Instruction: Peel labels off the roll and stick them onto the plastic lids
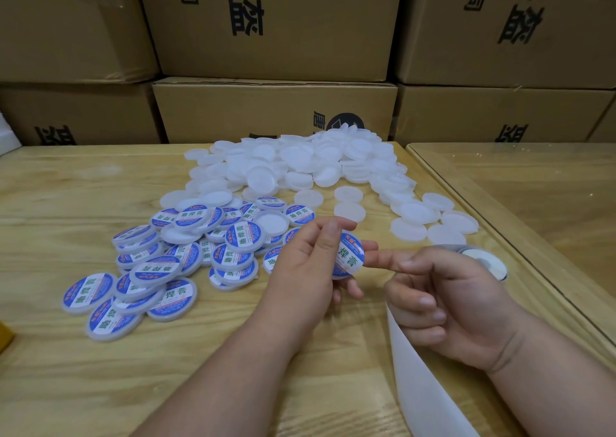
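Both hands are in the lower half of the frame. My left hand (310, 263) grips a labelled lid (348, 256) between thumb and fingers, tilted on its edge, near the centre. My right hand (446, 306) points its index finger at the face of this lid and touches it; the other fingers are curled, and I cannot tell if they hold something. A white backing strip (423, 383) runs from under the right hand to the lower edge. The label roll (480, 259) lies just behind the right hand. Labelled lids (140, 279) make a pile at centre left on the counter (66, 203). Plain white lids (300, 163) lie above the centre. Cardboard boxes (276, 26) fill the top.
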{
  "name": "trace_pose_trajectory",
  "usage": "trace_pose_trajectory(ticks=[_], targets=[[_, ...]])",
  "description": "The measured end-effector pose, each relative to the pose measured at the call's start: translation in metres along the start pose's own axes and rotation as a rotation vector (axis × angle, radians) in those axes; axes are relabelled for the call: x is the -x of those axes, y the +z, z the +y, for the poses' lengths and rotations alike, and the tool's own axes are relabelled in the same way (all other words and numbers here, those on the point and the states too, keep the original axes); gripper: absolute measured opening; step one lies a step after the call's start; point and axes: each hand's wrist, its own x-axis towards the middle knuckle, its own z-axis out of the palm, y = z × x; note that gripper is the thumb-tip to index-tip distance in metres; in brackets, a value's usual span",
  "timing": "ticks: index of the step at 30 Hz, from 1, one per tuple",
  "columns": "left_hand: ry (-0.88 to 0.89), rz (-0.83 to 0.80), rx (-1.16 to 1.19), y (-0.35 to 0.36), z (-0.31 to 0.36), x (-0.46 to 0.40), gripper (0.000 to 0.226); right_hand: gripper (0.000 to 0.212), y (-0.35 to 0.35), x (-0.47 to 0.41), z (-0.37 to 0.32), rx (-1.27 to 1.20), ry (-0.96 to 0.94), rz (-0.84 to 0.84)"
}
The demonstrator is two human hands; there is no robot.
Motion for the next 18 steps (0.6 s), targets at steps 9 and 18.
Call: trace_pose_trajectory(ticks=[9, 18], targets=[[0.001, 0.014, -0.044, -0.001, -0.004, -0.002, 0.015, 0.054, 0.000, 0.000, 0.000, 0.021, -0.016, -0.018], [0.032, 0.117, -0.036, -0.005, -0.011, -0.006, 0.033, 0.077, 0.000, 0.003, -0.003, 0.032, -0.032, -0.083]])
